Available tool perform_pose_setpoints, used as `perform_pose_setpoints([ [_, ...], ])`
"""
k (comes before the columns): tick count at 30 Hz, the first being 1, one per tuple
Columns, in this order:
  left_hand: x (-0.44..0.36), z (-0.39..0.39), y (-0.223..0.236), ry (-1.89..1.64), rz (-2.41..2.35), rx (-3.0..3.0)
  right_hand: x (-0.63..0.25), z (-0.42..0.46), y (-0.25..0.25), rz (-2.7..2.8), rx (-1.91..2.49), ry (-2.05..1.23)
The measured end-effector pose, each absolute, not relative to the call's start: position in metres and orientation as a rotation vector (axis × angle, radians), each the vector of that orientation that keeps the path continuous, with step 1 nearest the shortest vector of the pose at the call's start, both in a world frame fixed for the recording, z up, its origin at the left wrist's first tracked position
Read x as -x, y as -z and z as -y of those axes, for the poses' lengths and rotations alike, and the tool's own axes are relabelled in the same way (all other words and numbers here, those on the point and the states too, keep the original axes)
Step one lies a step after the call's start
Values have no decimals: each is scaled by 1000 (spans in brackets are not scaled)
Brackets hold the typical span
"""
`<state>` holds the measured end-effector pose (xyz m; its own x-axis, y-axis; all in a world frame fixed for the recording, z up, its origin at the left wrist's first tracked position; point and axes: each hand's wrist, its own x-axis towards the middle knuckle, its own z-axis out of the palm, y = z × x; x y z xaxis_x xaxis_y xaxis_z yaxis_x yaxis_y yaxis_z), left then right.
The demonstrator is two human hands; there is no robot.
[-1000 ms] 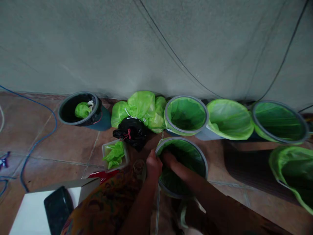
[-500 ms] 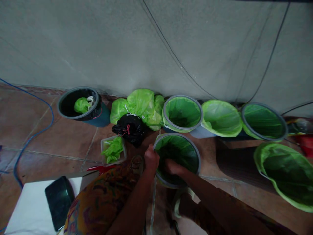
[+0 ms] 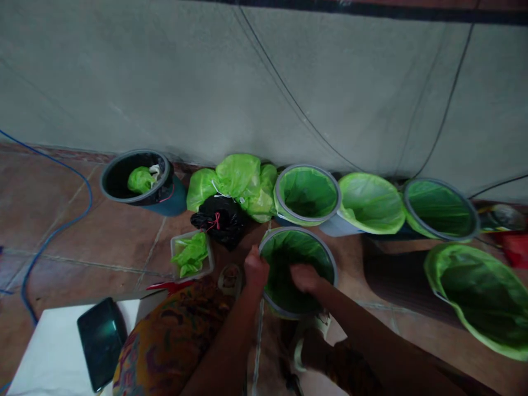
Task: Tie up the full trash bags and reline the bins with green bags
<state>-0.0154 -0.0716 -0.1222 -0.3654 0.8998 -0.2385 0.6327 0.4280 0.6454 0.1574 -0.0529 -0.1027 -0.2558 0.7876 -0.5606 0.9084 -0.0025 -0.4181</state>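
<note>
My left hand clamps the left rim of the bin. Inside, my right hand has shifted toward the green liner's middle; its grip I cannot tell.

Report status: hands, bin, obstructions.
Left hand gripping near bin's rim. Right hand inside, over green liner. Black bag close by, left of bin; nothing blocking hands.

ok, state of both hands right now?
Left hand: closed on the rim of a green-lined bin.
Right hand: inside that bin, open or closed can't be told.
</note>
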Motion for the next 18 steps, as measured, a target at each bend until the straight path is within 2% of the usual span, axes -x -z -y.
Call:
perform_pose_setpoints([
  [2,16,71,122,-609,-2103,-1280,-166,46,84,-2150,-1788,916],
  [6,17,70,118,-586,-2073,-1278,-200,55,56,-1909,-2388,378],
  [7,18,70,117,-573,-2081,-1274,-208,64,55,-1787,-2484,334],
  [12,23,65,109,-502,-2073,-1245,-217,103,74,-1657,-2404,693],
  [18,30,71,91,-505,-2028,-1212,-219,102,80,-1629,-2575,851],
])
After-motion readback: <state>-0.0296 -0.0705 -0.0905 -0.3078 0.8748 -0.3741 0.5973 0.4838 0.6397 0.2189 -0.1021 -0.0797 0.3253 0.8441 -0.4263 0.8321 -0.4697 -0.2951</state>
